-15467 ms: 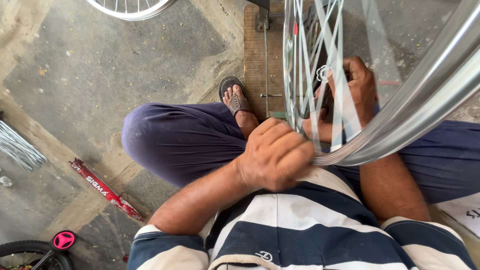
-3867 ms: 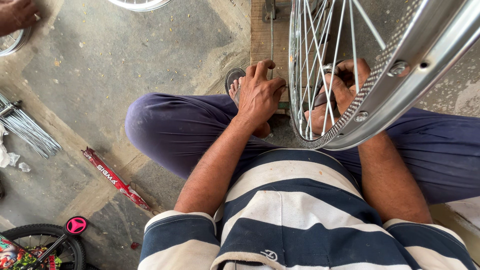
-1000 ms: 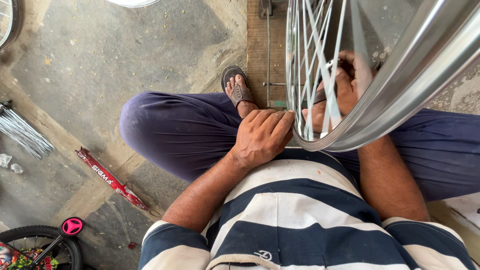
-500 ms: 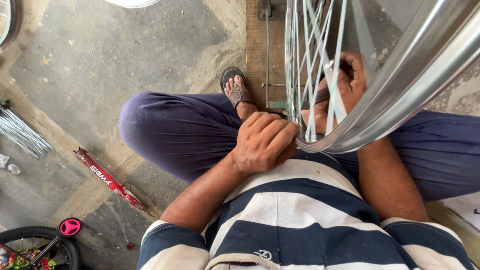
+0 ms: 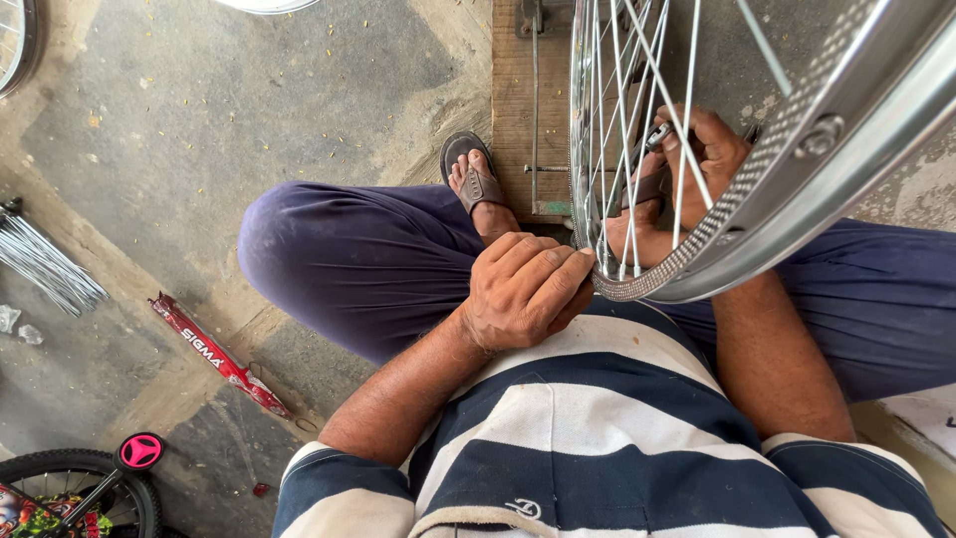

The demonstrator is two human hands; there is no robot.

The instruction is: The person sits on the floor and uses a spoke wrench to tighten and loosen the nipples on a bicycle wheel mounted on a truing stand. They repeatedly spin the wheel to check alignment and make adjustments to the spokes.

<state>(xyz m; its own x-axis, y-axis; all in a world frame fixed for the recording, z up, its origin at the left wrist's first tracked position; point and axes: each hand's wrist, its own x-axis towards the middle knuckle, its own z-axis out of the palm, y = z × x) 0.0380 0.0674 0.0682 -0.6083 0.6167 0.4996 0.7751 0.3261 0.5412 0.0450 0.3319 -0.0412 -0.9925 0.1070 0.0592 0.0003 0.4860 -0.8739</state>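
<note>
bicycle wheel rim [image 5: 797, 214] sat in the upper right of the frame, held upright over the person's lap, chrome, spokes [image 5: 622, 130] already laced through it and crossing toward the hub area. the hub itself was hidden behind spokes and hand.

left hand [image 5: 523, 289], centre of frame: fingers curled closed, fingertips pinched at the lowest point of the rim where a spoke end meets it. whatever small part sat between the fingertips couldn't be made out.

right hand [image 5: 697, 159], upper right, seen through the spokes: fingers wrapped shut around a small metal tool [image 5: 652, 139], likely a spoke key or driver, tip in among the spokes. exact type not clear.

progress, as a judgement: lacing looked mostly done, since many spokes were in place and evenly fanned. the work in hand looked like seating or tightening at the rim. how many spokes were tightened couldn't be told, and only part of the rim was visible.

containers: none in view. loose stock lay on the concrete floor [image 5: 249, 110] instead: a bundle of bare spokes [image 5: 45, 264] at the left edge, a long red packet [image 5: 219, 354] lower left, a small bicycle wheel with tyre and a pink part [image 5: 139, 450] in the bottom left corner. a wooden board [image 5: 518, 100] lay top centre, beyond the person's sandalled foot [image 5: 473, 179].
</note>
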